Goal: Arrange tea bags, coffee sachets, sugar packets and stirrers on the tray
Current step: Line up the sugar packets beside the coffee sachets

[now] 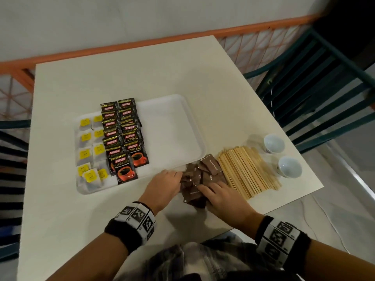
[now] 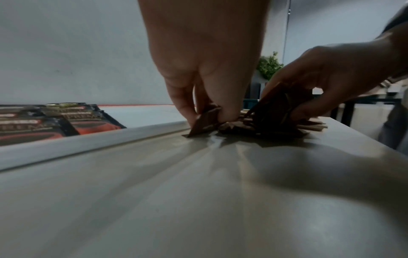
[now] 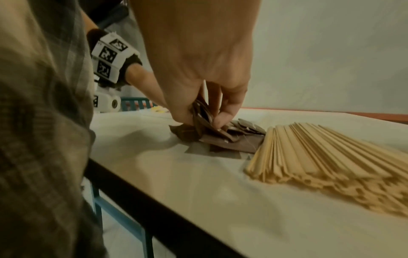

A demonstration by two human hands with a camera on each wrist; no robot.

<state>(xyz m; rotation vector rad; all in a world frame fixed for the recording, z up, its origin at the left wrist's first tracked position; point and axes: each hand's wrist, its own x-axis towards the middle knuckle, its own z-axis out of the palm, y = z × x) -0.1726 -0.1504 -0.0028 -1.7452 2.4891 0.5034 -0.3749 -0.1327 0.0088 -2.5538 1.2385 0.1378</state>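
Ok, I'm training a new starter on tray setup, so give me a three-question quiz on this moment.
1. True or false: the wooden stirrers are already on the white tray.
2. Which items are both hands working on? A) tea bags B) coffee sachets C) brown sugar packets
3. Fill in: the two white cups stand on the table, beyond the ____.

Key
1. False: they lie on the table, right of the tray.
2. C: the left hand and right hand each grip packets from the pile.
3. stirrers
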